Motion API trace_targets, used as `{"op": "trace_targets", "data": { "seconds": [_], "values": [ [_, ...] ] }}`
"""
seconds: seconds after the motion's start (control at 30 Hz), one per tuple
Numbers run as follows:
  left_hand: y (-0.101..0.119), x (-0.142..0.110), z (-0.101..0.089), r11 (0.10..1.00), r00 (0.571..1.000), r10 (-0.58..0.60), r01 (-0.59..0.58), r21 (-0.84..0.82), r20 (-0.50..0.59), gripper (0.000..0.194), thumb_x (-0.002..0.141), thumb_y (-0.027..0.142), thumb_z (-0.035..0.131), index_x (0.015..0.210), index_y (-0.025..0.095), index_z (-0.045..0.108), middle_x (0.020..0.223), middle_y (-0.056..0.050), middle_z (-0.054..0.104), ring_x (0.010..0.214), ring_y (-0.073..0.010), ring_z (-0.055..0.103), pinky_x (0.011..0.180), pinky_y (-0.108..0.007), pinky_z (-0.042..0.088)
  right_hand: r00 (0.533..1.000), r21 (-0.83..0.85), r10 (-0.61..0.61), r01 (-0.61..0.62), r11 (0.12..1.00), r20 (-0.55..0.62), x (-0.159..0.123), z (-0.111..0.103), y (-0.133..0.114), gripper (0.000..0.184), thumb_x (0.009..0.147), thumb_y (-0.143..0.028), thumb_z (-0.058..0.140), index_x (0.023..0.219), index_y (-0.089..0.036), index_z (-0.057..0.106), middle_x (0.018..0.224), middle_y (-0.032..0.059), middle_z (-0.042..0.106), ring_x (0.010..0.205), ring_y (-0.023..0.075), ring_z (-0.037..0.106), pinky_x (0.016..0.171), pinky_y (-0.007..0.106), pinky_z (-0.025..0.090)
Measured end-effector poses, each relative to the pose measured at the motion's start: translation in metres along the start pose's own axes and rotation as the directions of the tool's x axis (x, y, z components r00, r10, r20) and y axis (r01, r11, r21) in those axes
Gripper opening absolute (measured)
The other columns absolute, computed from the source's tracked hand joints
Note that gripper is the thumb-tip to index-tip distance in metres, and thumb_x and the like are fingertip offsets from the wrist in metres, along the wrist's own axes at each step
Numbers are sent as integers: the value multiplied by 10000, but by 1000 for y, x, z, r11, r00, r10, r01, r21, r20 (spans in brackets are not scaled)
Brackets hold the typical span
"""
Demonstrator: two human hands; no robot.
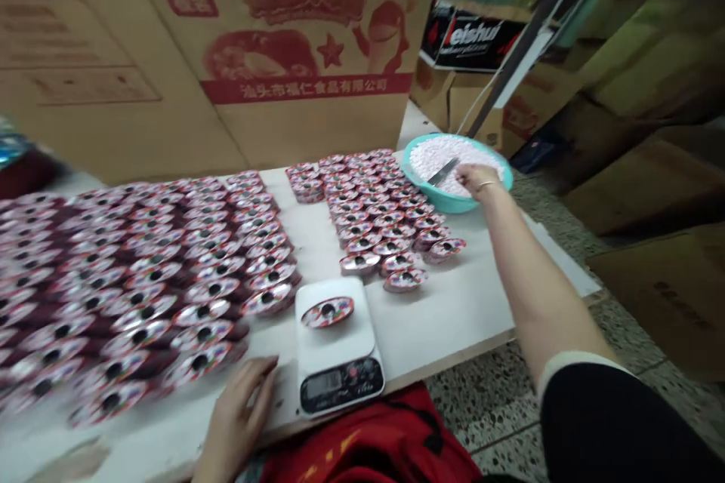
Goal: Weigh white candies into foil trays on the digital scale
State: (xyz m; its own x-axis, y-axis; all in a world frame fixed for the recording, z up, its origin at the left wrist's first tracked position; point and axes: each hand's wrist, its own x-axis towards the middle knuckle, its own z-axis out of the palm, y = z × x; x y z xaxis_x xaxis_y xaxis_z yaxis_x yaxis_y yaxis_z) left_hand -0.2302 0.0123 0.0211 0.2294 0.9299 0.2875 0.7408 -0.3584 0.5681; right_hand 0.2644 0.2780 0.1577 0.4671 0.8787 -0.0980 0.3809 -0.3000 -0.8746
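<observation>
My left hand [245,401] lies on the table's front edge, fingers stretched out, just left of a white digital kitchen scale [340,343]. On the scale's plate sits one small oval packet [327,312], red and white with a dark hole in its top. My right hand [479,179] reaches out to a turquoise basin [453,201] of small pale pinkish-white pellets [431,155]. Its fingers look closed at the pellets; what they hold, if anything, I cannot make out. A dark flat blade-like tool [443,171] lies in the pellets beside those fingers.
Many similar packets stand in dense rows on the left [150,272] and in a smaller group [377,215] near the basin. Behind the white table [453,302] rises a large printed carton [306,121]. More cardboard boxes [657,166] are stacked on the right.
</observation>
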Motion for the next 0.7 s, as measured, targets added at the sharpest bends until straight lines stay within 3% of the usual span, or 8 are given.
{"op": "trace_targets", "data": {
  "seconds": [0.07,0.13,0.23,0.27,0.33,0.47,0.6,0.7],
  "values": [
    [14,-2,2,997,998,-53,54,-55,29,199,924,319,506,1007,195,638,954,-58,703,869,-163,684,778,-264,563,991,99,-36,23,995,128,-38,19,-9,201,888,-299,651,960,-113,629,819,39,611,643,65,546,593,185,473],
    [23,-5,5,992,995,-80,85,-90,58,186,938,291,487,1019,193,623,949,-59,689,872,-155,669,777,-264,549,930,205,-128,59,977,343,-90,41,-15,153,820,-250,714,870,-129,634,702,6,585,555,55,492,516,173,408],
    [29,-11,7,988,996,-69,77,-132,63,165,944,262,484,1033,197,607,936,-54,675,870,-148,654,784,-264,534,668,236,-313,207,949,675,-176,79,-18,92,827,-229,670,865,-146,658,691,2,605,566,82,509,541,206,406],
    [30,-13,7,987,996,-62,71,-147,60,161,945,255,485,1039,198,603,938,-52,672,873,-146,650,790,-265,530,601,216,-366,309,926,710,-200,91,-18,46,827,-187,653,841,-145,662,711,7,615,605,91,524,584,217,417],
    [31,-19,7,983,997,-51,60,-173,58,163,946,245,481,1052,200,597,946,-52,667,886,-146,646,806,-269,526,527,128,-435,520,845,730,-234,113,-17,48,813,-107,631,802,-139,665,750,20,627,693,112,547,668,238,421],
    [28,-33,6,977,998,-36,46,-209,52,172,950,248,473,1062,199,593,957,-64,662,902,-159,640,814,-290,524,494,-49,-468,724,688,733,-257,134,-16,143,786,-35,630,874,-134,683,852,55,629,825,149,563,776,265,418],
    [27,-38,7,967,999,-11,23,-254,50,182,955,245,458,1066,199,596,953,-72,663,887,-163,637,799,-298,520,486,-117,-458,770,627,744,-258,132,-15,175,804,-33,611,936,-124,683,913,83,623,867,168,564,809,279,422],
    [29,-32,8,959,998,15,5,-283,66,189,956,251,451,1050,201,607,934,-68,661,877,-157,630,797,-290,513,515,-154,-438,758,633,737,-261,131,-16,176,805,-32,605,943,-109,681,936,99,630,886,178,572,822,287,426]
  ]
}}
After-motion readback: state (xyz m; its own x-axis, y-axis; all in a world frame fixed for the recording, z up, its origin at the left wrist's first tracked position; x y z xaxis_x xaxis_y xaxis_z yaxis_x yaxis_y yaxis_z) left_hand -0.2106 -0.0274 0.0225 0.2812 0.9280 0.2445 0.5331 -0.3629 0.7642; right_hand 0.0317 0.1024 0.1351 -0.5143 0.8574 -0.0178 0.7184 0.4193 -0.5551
